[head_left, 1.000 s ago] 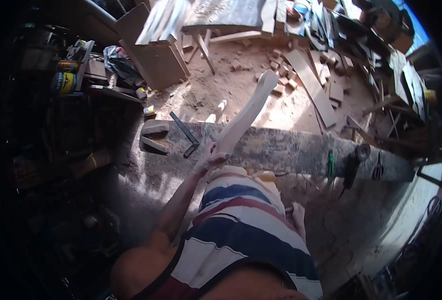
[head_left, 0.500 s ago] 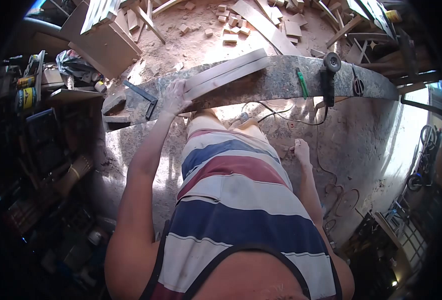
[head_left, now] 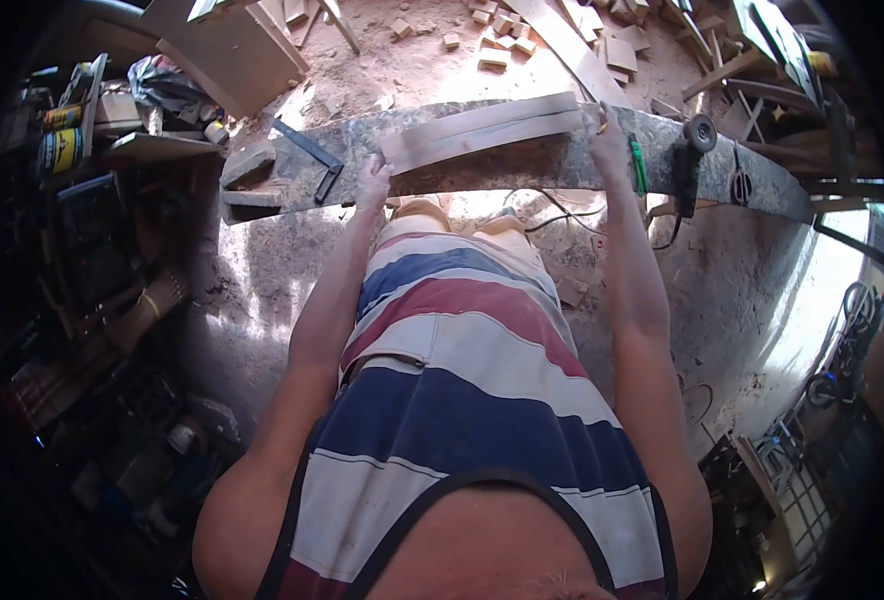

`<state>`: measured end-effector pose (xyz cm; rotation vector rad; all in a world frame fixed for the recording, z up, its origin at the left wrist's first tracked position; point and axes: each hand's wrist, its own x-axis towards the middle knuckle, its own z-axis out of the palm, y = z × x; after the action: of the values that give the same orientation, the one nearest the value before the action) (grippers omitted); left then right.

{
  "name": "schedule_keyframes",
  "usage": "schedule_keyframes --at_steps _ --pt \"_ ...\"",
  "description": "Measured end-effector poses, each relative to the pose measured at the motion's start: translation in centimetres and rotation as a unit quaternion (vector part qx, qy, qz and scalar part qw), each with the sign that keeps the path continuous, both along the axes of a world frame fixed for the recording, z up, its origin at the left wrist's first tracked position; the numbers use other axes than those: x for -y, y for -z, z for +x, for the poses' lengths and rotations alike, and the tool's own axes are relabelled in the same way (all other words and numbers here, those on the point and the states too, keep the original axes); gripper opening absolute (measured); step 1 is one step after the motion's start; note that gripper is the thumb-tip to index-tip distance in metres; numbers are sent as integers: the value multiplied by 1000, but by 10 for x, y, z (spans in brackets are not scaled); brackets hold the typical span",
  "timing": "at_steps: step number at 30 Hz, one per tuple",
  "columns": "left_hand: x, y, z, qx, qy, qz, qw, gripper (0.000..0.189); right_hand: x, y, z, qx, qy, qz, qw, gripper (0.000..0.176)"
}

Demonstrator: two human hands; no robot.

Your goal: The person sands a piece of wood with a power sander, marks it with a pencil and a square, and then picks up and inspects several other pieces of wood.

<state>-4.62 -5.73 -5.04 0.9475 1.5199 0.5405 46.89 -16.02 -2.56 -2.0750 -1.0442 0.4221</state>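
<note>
Two pale wooden boards (head_left: 482, 135), lying side by side with a dark seam between them, rest over a long worn workbench (head_left: 562, 172). My left hand (head_left: 373, 182) is closed at the boards' left end. At their right end is my right hand (head_left: 608, 135), its fingers closed against the end; the fingertips are partly hidden. A dark metal square (head_left: 310, 160) lies on the bench to the left of my left hand. Just right of my right hand is a green tool (head_left: 639, 165), with a black angle grinder (head_left: 690, 165) beyond it.
Farther right on the bench lies a small dark-handled tool (head_left: 740, 185). A power cord (head_left: 562, 210) hangs below the front edge. Several wood blocks (head_left: 502, 40) and planks (head_left: 577, 55) lie on the dusty ground behind. Cans (head_left: 62, 150) and clutter stand at the left.
My right hand has come up from beside my body to the boards' right end. The boards have turned slightly toward level, and my left hand has shifted to their left end.
</note>
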Motion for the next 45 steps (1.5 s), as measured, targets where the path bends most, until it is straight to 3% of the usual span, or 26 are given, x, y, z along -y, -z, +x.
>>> schedule_keyframes --at_steps 2,3,4,5,9,11,13,16,17,20,21,24,25,29,32,33,36,37,38,41,45 --pt "-4 -41 20 49 15 -58 997 48 -33 9 6 -49 -17 -10 999 61" --pt "-3 -35 25 45 -11 -42 998 35 -42 15 6 -76 -26 -32 996 60" --pt "-3 -36 28 47 -13 -49 998 35 -48 13 1 -102 -34 -55 993 58" --pt "-5 -37 29 49 -14 -56 997 36 -49 8 0 -49 -49 -99 993 52" --pt "-14 -23 12 14 47 -68 996 39 -20 -14 -37 20 1 -61 998 43" --pt "-18 -32 6 -12 78 -77 994 40 12 -34 -55 75 -35 -138 987 40" --pt "-7 -36 -2 -52 104 -32 993 43 48 -38 -81 11 17 -144 989 38" --pt "-5 -21 -8 -75 105 8 992 46 76 -27 -124 -87 117 -22 989 35" --pt "-4 -13 -8 -75 98 18 992 47 75 -35 -124 -79 130 -104 983 44" --pt "-11 -49 -3 -26 89 -6 996 51 67 -38 -120 -86 127 -142 978 45" --pt "-16 -58 -1 -69 88 -17 994 48 66 -20 -118 -118 134 -113 977 44" --pt "-30 -59 -1 -83 45 -42 995 45 43 -35 -125 -86 120 -139 979 45" --pt "-33 -58 -3 -72 33 -49 996 45 32 -54 -133 -72 118 -98 986 39" --pt "-29 -48 -14 -106 60 1 993 45 21 -35 -120 -72 96 -101 988 40" --pt "-28 -48 -10 -95 37 22 995 44 28 -21 -99 -97 60 -173 978 41" --pt "-30 -64 2 -93 28 11 995 42 28 -27 -99 -110 66 -128 983 38" --pt "-30 -51 0 -82 28 48 995 42 39 10 -88 -114 41 -95 988 41" --pt "-28 -46 -2 -93 54 79 991 42 28 -33 -92 -181 -6 -157 971 49" --pt "-27 -43 -3 -104 80 110 985 43 24 -42 -96 -158 -14 -142 977 51" --pt "-28 -57 1 -81 46 53 994 42 18 -64 -111 -97 0 -113 989 57" --pt "-29 -49 -1 -95 22 30 995 41 20 -47 -100 -120 -17 -115 986 55"
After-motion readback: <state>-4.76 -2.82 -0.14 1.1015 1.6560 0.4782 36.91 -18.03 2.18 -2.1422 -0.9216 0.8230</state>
